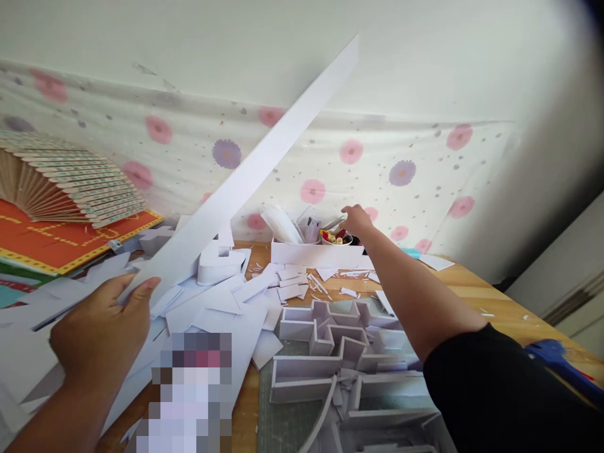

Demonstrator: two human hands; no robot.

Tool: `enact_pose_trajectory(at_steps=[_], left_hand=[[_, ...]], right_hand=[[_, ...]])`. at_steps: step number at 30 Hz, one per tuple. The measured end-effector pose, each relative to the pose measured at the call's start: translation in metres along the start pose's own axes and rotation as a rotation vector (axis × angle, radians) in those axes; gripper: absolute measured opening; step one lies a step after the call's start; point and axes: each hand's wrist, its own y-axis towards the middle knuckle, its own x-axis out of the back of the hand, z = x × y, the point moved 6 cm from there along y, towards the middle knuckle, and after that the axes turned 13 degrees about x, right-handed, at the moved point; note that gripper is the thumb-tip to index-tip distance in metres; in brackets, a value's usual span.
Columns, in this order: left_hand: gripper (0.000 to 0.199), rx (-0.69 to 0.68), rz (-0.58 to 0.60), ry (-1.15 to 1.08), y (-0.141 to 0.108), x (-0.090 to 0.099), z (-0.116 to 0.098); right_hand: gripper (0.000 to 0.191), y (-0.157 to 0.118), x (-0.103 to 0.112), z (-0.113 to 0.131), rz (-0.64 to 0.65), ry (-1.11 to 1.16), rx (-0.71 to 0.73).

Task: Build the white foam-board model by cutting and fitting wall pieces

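Note:
A long white strip [268,154] slants up to the right, its lower end pinched between the thumb and fingers of my left hand [106,321]. My right hand [356,220] reaches to the back of the table, over a white box [316,253] of tools. Its fingers are closed around a thin grey tool [335,223], beside a round cup [336,238] with red and yellow items. In front stands a white model of walled compartments [306,371] on a green cutting mat [283,431].
White sheets and offcuts [212,308] heap up on the left. Behind them, a folded fan-like stack [70,182] rests on a red-orange box [66,242]. Small scraps [290,283] lie mid-table. A blue tool [561,365] is at the right. Flowered cloth [283,170] covers the wall.

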Motion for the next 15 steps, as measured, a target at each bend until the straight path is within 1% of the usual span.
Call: enact_pose_trajectory(at_steps=[2,4,5,6,8,9,10,12,13,15], left_hand=[[0.056,-0.017,-0.067,0.057,-0.002,0.004,-0.003],[0.056,-0.031,-0.076,0.069,-0.004,0.004,-0.004],[0.056,-0.038,-0.074,0.071,-0.004,0.003,-0.004],[0.056,-0.043,-0.074,0.072,-0.005,0.002,-0.005],[0.056,-0.061,-0.053,0.083,-0.005,0.000,-0.006],[0.056,-0.068,-0.041,0.087,-0.006,-0.001,-0.006],[0.056,-0.070,-0.035,0.086,-0.006,-0.002,-0.006],[0.055,-0.069,-0.037,0.079,-0.006,-0.003,-0.006],[0.055,-0.070,-0.044,0.069,-0.005,-0.002,-0.006],[0.056,-0.068,-0.053,0.056,-0.005,-0.002,-0.005]], right_hand=[[0.050,-0.001,0.000,0.018,-0.065,0.009,-0.009],[0.046,-0.003,-0.005,0.045,-0.065,0.023,0.076],[0.042,-0.005,-0.011,0.060,-0.032,0.039,0.140],[0.037,-0.008,-0.019,0.076,0.027,0.060,0.209],[0.025,-0.014,-0.042,0.102,0.203,0.100,0.328],[0.022,-0.018,-0.055,0.111,0.301,0.113,0.366],[0.025,-0.021,-0.068,0.117,0.392,0.117,0.387],[0.035,-0.028,-0.091,0.121,0.526,0.107,0.390],[0.038,-0.031,-0.099,0.121,0.565,0.096,0.380],[0.038,-0.034,-0.111,0.119,0.606,0.074,0.357]])
